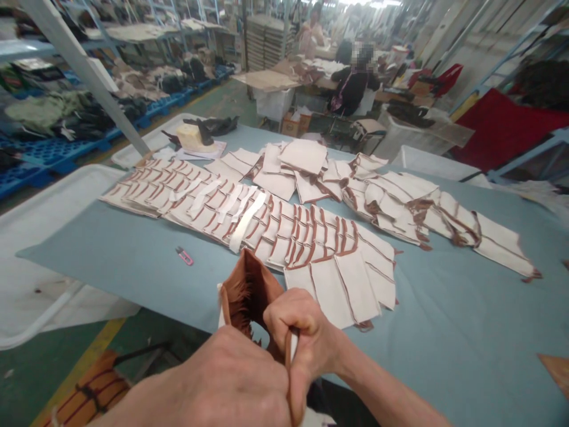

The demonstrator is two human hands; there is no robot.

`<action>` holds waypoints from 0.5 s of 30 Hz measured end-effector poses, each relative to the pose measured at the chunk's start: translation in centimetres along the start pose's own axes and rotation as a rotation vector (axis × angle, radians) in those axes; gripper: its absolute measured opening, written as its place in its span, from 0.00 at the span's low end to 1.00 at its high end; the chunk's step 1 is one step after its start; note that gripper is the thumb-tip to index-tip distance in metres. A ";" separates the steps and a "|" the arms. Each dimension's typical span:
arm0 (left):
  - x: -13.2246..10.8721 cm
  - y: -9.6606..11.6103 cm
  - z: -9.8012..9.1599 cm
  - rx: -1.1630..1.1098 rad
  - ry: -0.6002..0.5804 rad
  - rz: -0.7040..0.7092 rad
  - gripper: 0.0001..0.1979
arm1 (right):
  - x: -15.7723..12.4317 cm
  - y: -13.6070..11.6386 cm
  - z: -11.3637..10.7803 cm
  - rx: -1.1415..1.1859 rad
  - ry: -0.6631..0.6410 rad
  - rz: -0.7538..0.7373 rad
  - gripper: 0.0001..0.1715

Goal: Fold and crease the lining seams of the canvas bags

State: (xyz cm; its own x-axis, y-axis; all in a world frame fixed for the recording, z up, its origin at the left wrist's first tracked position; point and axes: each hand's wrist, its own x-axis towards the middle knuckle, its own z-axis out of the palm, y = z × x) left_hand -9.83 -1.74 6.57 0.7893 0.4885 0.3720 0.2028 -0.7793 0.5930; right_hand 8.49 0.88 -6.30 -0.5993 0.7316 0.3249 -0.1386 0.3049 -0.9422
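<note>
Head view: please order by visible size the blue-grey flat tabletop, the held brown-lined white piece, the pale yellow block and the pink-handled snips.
1. Blue-grey tabletop
2. Brown-lined piece, enlarged by nearness to the camera
3. Pale yellow block
4. Pink-handled snips

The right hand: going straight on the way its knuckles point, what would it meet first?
Probably the frayed inner wall of the open brown piece, up and to the left of the right hand in this view; the depth between them is unclear.

One view here, straight from the head: it looked forward and down, close above the left hand (226,376) and right hand (306,326), out across the blue worktable (146,249) toward a distant co-worker (351,92).
</note>
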 end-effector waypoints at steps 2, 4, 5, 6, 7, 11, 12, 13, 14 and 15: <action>0.4 0.0 0.4 -0.037 -0.022 0.030 0.21 | -0.2 -0.2 -0.4 -0.050 0.040 0.016 0.53; 0.9 -0.1 0.6 -0.035 -0.002 0.011 0.21 | -0.2 -1.7 -1.4 -0.068 0.126 0.014 0.53; 1.1 -0.2 0.7 -0.028 0.028 -0.002 0.23 | -0.2 -2.8 -2.0 -0.065 0.161 0.008 0.51; 1.3 -0.5 0.7 -0.027 0.061 -0.013 0.24 | -0.1 -4.0 -2.6 -0.067 0.211 0.003 0.50; 1.5 -0.8 0.6 -0.033 0.092 -0.018 0.26 | 0.0 -5.3 -3.1 -0.070 0.207 0.014 0.47; 2.0 -2.7 0.1 -0.050 0.148 -0.009 0.28 | 1.0 -8.8 -4.6 -0.217 0.111 0.043 0.43; 1.9 -3.1 0.0 -0.038 0.154 -0.009 0.27 | 1.3 -9.1 -4.8 -0.261 0.081 0.047 0.43; 1.9 -3.5 -0.1 -0.024 0.159 -0.009 0.27 | 1.7 -9.2 -4.8 -0.293 0.052 0.053 0.42; 1.8 -3.8 -0.1 -0.012 0.163 -0.009 0.27 | 2.0 -9.2 -4.8 -0.312 0.028 0.057 0.41; 1.7 -4.1 -0.1 -0.005 0.160 -0.005 0.27 | 2.3 -9.1 -4.8 -0.317 0.006 0.052 0.40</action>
State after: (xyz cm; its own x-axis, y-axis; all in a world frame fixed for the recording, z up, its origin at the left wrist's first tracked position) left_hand -9.40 2.32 4.82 0.6859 0.5492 0.4775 0.2038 -0.7748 0.5984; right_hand 12.10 2.72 3.42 -0.5948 0.7542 0.2782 0.1448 0.4410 -0.8858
